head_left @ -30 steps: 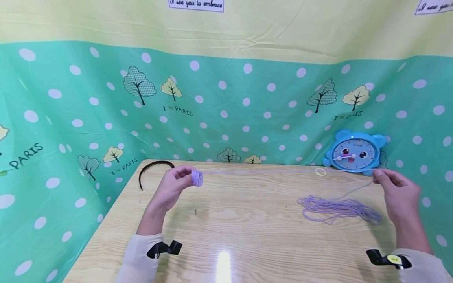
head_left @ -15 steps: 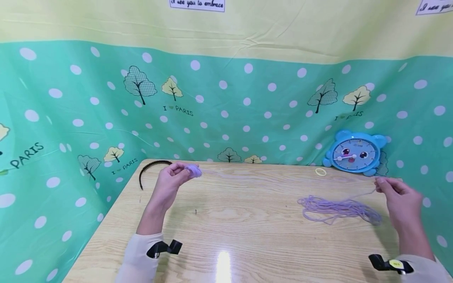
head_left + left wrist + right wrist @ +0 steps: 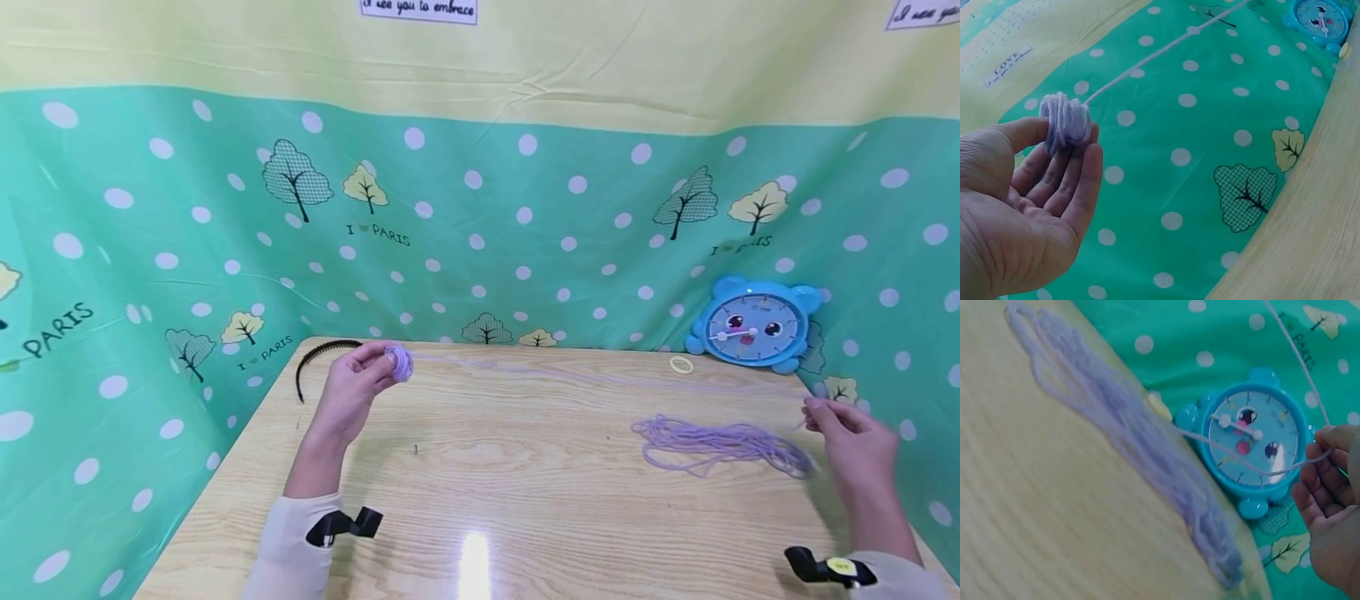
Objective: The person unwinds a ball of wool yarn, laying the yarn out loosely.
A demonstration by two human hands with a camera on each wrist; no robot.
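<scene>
A small ball of lilac yarn (image 3: 402, 364) is held at the back left by my left hand (image 3: 351, 392), above the table. In the left wrist view the thumb and fingertips pinch the yarn ball (image 3: 1065, 124) from both sides. One strand (image 3: 1160, 53) runs from it, stretched across to the right. My right hand (image 3: 857, 442) pinches that strand between thumb and forefinger at the table's right side. From its fingertips the yarn dips, in the right wrist view, toward a loose lilac yarn bundle (image 3: 1104, 412). This bundle lies on the table just left of the right hand.
A blue bear-shaped clock (image 3: 754, 325) stands at the back right against the green dotted curtain (image 3: 525, 242). Beside it lies a pale yellow ring (image 3: 681, 364). A dark toothed headband (image 3: 307, 360) rests at the table's back left corner, behind the left hand.
The left hand has turned the yarn ball and shifted slightly left and up. My right hand has moved down and a little right, still pinching the strand, which now slopes down toward it.
</scene>
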